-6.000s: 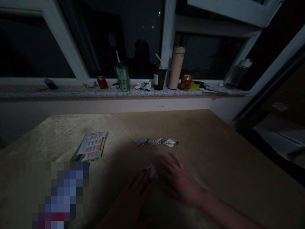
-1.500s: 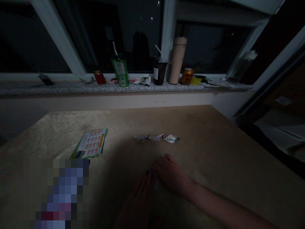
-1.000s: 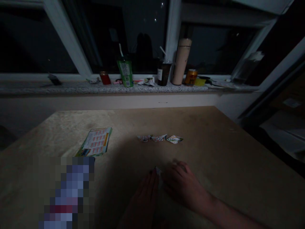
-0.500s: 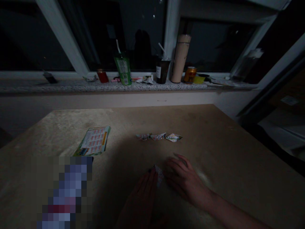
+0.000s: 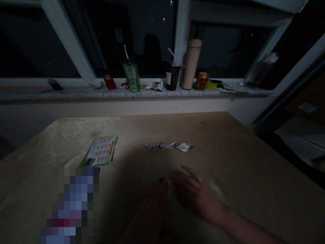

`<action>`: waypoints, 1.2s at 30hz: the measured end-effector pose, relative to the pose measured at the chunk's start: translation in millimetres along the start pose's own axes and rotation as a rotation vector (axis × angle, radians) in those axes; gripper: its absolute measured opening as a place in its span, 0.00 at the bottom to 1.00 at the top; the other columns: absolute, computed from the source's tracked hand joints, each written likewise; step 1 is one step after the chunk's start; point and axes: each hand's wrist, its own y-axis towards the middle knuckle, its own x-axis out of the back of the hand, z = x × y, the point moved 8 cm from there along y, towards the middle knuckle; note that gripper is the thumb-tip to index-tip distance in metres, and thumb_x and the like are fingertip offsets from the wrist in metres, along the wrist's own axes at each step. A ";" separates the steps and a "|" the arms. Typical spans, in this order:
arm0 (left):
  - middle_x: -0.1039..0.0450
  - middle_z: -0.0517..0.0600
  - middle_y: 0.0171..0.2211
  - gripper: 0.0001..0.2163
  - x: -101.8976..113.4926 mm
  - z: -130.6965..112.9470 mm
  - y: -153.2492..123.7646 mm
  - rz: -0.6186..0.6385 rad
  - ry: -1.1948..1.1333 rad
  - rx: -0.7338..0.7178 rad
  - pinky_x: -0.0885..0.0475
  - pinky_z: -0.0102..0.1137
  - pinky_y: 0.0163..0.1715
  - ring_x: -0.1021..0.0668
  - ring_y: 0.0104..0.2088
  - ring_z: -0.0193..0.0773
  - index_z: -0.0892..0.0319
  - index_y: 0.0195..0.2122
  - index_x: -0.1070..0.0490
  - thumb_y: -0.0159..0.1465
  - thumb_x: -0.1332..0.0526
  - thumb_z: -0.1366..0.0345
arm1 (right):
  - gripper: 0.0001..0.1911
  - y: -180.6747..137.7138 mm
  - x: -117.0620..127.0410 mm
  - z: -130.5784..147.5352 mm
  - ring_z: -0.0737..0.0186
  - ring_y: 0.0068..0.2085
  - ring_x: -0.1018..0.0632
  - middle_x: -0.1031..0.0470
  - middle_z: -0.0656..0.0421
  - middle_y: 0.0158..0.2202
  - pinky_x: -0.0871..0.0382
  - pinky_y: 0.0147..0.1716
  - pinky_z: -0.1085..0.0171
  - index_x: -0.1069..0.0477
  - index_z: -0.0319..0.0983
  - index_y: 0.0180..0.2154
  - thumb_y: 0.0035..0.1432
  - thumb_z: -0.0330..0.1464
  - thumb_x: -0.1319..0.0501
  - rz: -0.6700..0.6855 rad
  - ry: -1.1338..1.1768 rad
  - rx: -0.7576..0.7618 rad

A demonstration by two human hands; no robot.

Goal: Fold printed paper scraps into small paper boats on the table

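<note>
The light is very dim. My left hand lies low at the near edge of the wooden table, fingers together, their tips pinching a small folded printed paper. My right hand rests flat on the table just right of that paper, fingers stretched and apart, thumb side touching it. Three finished little folded paper shapes lie in a row a short way beyond my hands.
A stack of printed leaflets lies at the table's left. A blurred-out patch covers the near left corner. On the stone window sill stand a green drink cup, a dark cup, a tall flask and cans.
My hands stayed on the small paper between them. The right hand's fingers curled, then stretched out flat. The view swayed slightly. The three folded shapes did not move.
</note>
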 end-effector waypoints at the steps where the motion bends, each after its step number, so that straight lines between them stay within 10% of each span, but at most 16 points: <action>1: 0.56 0.63 0.66 0.42 1.1 -0.9 -0.2 -0.001 -0.001 -0.001 0.43 0.44 0.59 0.48 0.64 0.52 0.69 0.67 0.60 0.59 0.38 0.56 | 0.16 0.3 0.3 -0.5 0.56 0.57 0.32 0.26 0.58 0.51 0.49 0.63 0.47 0.31 0.45 0.52 0.65 0.28 0.47 0.008 0.007 -0.004; 18: 0.57 0.63 0.66 0.43 -6.5 4.4 0.3 -0.002 0.013 -0.011 0.43 0.45 0.59 0.48 0.64 0.54 0.67 0.67 0.60 0.58 0.37 0.55 | 0.15 1.9 -3.7 -24.9 0.56 0.62 0.39 0.34 0.58 0.59 0.50 0.60 0.45 0.28 0.48 0.50 0.67 0.32 0.48 0.178 0.251 -0.198; 36: 0.54 0.59 0.66 0.39 6.0 9.9 -11.2 -0.103 0.134 -0.017 0.44 0.41 0.60 0.45 0.63 0.52 0.65 0.67 0.57 0.61 0.41 0.52 | 0.15 4.6 -5.0 0.2 0.58 0.60 0.35 0.27 0.60 0.52 0.60 0.65 0.45 0.31 0.44 0.51 0.66 0.30 0.48 0.083 -0.011 0.000</action>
